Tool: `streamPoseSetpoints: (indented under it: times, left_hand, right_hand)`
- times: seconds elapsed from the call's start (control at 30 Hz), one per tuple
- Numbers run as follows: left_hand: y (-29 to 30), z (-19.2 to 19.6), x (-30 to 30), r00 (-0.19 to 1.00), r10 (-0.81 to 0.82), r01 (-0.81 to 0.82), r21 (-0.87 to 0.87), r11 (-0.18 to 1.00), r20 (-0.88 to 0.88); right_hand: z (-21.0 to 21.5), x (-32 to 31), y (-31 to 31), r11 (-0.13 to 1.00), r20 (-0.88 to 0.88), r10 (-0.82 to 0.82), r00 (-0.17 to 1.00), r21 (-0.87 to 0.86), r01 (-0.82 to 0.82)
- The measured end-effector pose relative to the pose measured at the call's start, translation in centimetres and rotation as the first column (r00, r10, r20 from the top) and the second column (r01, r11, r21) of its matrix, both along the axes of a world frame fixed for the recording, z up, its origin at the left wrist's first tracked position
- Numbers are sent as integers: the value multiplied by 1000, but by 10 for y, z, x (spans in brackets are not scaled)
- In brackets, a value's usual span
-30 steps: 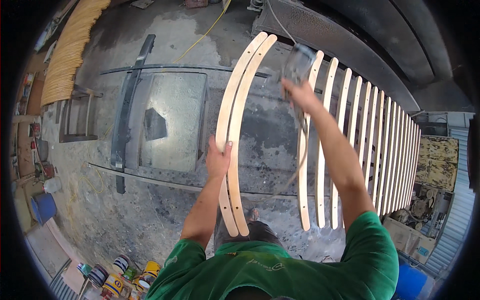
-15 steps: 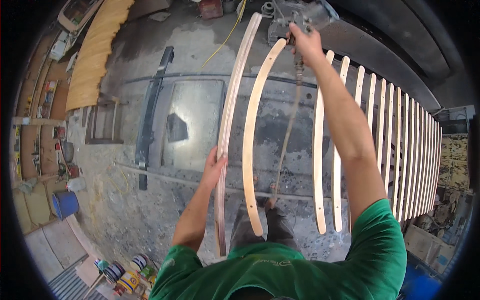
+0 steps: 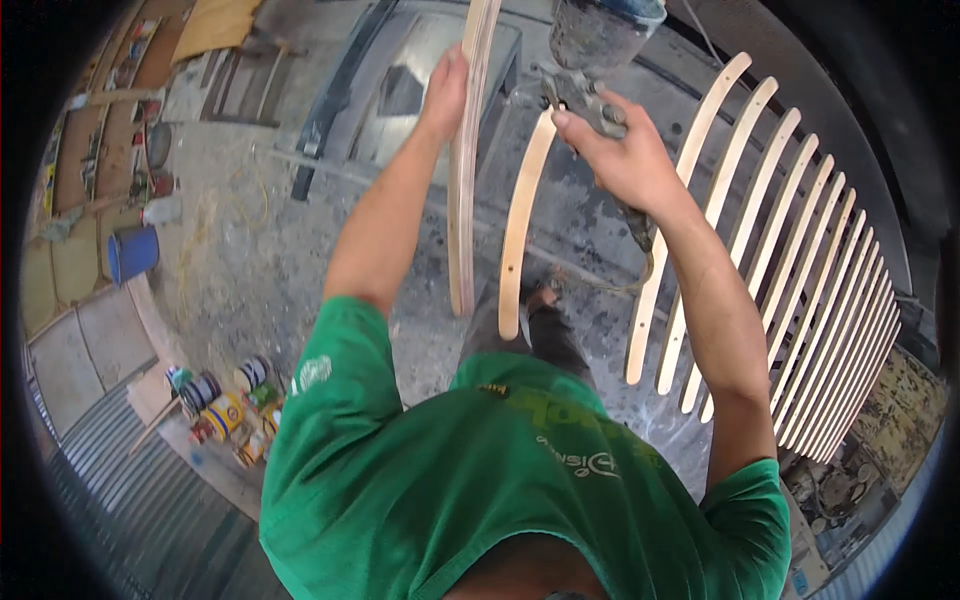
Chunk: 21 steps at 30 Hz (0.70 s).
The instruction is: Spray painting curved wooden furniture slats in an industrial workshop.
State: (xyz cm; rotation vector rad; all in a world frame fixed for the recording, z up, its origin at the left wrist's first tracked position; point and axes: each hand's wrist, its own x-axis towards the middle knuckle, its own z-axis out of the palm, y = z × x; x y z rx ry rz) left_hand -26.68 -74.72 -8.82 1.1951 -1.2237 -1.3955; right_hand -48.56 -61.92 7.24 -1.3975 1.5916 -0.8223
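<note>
My left hand [image 3: 447, 92] is closed round the side of a long, curved wooden slat [image 3: 462, 200] with streaky brownish edges, held upright before me. My right hand [image 3: 632, 155] grips a spray gun [image 3: 582, 90], grey and stained, with a paint-smeared cup [image 3: 603, 35] at its far end. A thin hose [image 3: 600, 284] trails from the gun toward my legs. Just beneath the gun, a pale curved slat [image 3: 518, 220] with a small hole near its lower end stands apart from the others. To the right, a row of similar pale slats [image 3: 690, 180] passes beside my right forearm.
Paint cans [image 3: 222, 410] cluster at the lower left beside corrugated sheeting [image 3: 110, 500]. A blue bucket [image 3: 132, 255] stands farther along that side. Toward the far left lie a dark metal bar [image 3: 345, 85] and a greyish panel [image 3: 440, 40] on the stained floor [image 3: 225, 220].
The view has shifted, so the floor and the slats appear elsewhere. My right hand and the spray gun now sit nearer to me, close to the lone slat's top. My left hand still holds its slat.
</note>
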Motion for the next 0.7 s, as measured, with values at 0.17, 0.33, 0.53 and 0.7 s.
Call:
streamPoseSetpoints:
  times: [0.17, 0.33, 0.53, 0.7]
  left_hand:
    - [-47, -25, 37, 996, -68, 72, 75, 995, -62]
    - [-24, 44, 0, 984, 128, -144, -122, 982, -127]
    - [-15, 73, 25, 809, 78, 163, 350, 923, -582]
    - [22, 87, 31, 841, -108, 259, 219, 941, -529]
  right_hand:
    - [9, 11, 81, 966, 86, 242, 966, 77, -249]
    - [-11, 1, 163, 893, 171, 389, 905, 170, -416]
    - [-17, -24, 231, 955, 97, 220, 971, 182, -235]
    - [-29, -22, 199, 987, -27, 112, 993, 116, -108]
